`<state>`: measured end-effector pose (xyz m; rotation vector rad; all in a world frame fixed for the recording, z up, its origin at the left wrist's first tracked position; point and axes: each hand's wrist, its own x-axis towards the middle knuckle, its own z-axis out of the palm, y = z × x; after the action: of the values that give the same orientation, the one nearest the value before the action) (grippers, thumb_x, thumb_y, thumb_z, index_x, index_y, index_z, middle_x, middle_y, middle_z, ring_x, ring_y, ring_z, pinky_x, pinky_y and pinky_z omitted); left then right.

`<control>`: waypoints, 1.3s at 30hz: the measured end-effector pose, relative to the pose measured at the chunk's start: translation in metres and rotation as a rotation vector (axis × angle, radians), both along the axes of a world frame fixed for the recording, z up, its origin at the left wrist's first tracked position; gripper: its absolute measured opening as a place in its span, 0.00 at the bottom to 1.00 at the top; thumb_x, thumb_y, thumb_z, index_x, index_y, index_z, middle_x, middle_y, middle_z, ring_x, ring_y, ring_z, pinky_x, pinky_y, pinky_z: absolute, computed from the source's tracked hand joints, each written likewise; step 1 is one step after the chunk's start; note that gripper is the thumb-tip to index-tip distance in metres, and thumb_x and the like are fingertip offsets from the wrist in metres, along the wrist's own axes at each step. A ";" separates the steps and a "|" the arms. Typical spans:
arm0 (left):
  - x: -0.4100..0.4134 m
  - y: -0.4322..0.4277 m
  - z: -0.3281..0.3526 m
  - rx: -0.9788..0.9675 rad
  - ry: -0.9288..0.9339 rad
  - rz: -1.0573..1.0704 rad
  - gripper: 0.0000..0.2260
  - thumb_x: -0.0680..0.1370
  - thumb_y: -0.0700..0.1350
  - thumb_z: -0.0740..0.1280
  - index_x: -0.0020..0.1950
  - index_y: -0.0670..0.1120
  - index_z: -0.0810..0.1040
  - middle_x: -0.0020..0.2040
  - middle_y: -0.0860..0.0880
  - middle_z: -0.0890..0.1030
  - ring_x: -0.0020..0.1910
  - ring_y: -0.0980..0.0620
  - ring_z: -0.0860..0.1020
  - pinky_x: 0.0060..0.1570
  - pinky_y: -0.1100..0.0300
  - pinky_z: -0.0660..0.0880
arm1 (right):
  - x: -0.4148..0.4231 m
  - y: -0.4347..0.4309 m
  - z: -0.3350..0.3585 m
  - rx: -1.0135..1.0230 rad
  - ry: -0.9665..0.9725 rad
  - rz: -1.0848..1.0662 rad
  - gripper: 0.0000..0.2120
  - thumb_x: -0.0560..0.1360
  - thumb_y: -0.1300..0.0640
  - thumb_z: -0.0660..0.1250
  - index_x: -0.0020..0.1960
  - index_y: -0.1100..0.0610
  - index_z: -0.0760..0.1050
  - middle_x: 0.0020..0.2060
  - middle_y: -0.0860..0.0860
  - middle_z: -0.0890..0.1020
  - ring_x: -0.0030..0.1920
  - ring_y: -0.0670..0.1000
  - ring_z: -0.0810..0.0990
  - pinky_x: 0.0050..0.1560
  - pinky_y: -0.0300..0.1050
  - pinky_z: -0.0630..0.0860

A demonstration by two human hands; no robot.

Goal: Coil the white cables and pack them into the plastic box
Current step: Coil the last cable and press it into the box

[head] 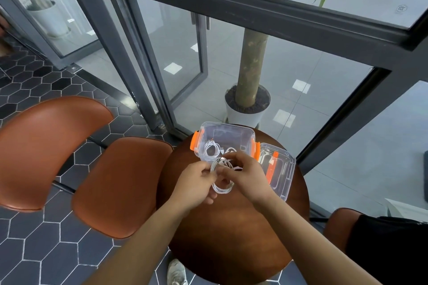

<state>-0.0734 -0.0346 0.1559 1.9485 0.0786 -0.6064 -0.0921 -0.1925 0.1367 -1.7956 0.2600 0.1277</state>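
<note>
Table (231, 227), lid (281, 169) beside box (222, 126); left hand (196, 183), right hand (245, 176) over perhaps-coiled cable (222, 188)

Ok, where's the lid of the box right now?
In the head view the lid lies on the round table, close beside the box on its right, just beyond the right hand.

2 bare forearms reach in from the bottom edge and converge toward the middle. The left hand (195, 184) has its fingers curled, with thumb and fingertips pinching a thin white coiled cable (222, 189) at the top of its loop. The right hand (246, 174), knuckles up, curls its fingers round the same cable just beside the left. The 2 hands nearly touch.
</note>
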 end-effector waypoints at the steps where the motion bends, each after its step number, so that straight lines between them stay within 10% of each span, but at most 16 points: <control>1: 0.000 0.000 0.000 -0.003 0.002 -0.001 0.05 0.82 0.47 0.66 0.52 0.48 0.82 0.38 0.49 0.83 0.33 0.46 0.83 0.36 0.50 0.84 | -0.001 -0.002 -0.001 -0.019 0.004 0.016 0.16 0.72 0.55 0.76 0.59 0.51 0.79 0.48 0.47 0.85 0.47 0.46 0.84 0.48 0.40 0.81; 13: 0.002 -0.007 -0.011 -0.008 0.020 0.034 0.06 0.83 0.41 0.64 0.55 0.47 0.82 0.43 0.44 0.86 0.37 0.45 0.85 0.39 0.49 0.85 | -0.006 -0.027 -0.014 0.085 0.122 -0.017 0.05 0.76 0.63 0.71 0.51 0.63 0.83 0.41 0.59 0.86 0.41 0.60 0.87 0.47 0.57 0.85; 29: 0.000 -0.051 -0.022 -0.166 0.113 0.261 0.07 0.83 0.46 0.65 0.55 0.46 0.81 0.46 0.41 0.86 0.39 0.46 0.84 0.43 0.47 0.83 | 0.019 -0.079 -0.026 0.054 0.121 -0.049 0.03 0.74 0.65 0.73 0.46 0.64 0.84 0.36 0.59 0.86 0.34 0.55 0.87 0.37 0.40 0.82; 39: 0.099 -0.005 -0.090 0.606 -0.461 -0.216 0.11 0.78 0.45 0.68 0.60 0.46 0.80 0.57 0.46 0.79 0.54 0.44 0.79 0.51 0.50 0.77 | 0.079 -0.088 -0.049 -0.108 0.262 -0.189 0.06 0.74 0.65 0.73 0.50 0.62 0.85 0.39 0.53 0.87 0.34 0.51 0.87 0.42 0.46 0.85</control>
<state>0.0257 -0.0392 0.0656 2.6654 -0.2696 -0.2660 -0.0131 -0.2807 0.0874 -1.8496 0.6326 0.2181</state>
